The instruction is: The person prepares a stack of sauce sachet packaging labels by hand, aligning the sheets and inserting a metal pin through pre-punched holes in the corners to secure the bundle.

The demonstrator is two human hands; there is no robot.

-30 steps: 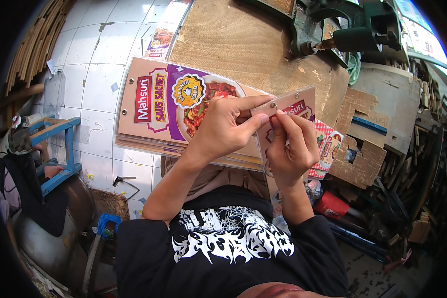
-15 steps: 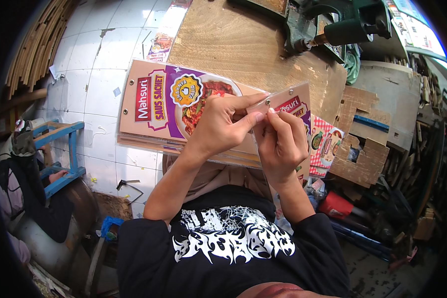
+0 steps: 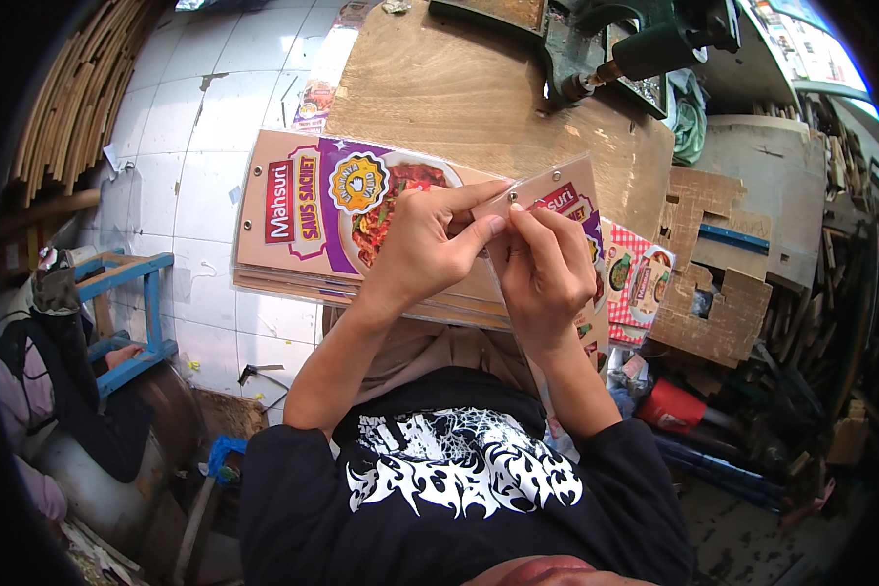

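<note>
Two bare hands met, as I watched through the head camera, by the right end of a stack of printed brown-and-purple cards (image 3: pixel 337 230), which I took as my reference. The left hand (image 3: pixel 420 249) reached over the stack's right part, thumb and index finger nearly closed on the corner of a separate card (image 3: pixel 578 180) that slanted upward at that end. I could not tell whether the palm touched the stack beneath it. The right hand (image 3: pixel 549 278) had its thumb and index tips drawn close together on the same card, just by a small metal eyelet (image 3: pixel 514 197); whether they gripped something tiny there I could not make out. A second eyelet (image 3: pixel 557 176) showed along the card's upper edge. Beyond the stack I saw a wooden tabletop (image 3: pixel 459 98), and farther off to the right a dark green machine (image 3: pixel 645 49). Right of the stack, beside the held card, lay a red-checked print (image 3: pixel 635 278). Well left of the stack, a blue frame (image 3: pixel 150 303) stood near white floor tiles (image 3: pixel 195 215).
</note>
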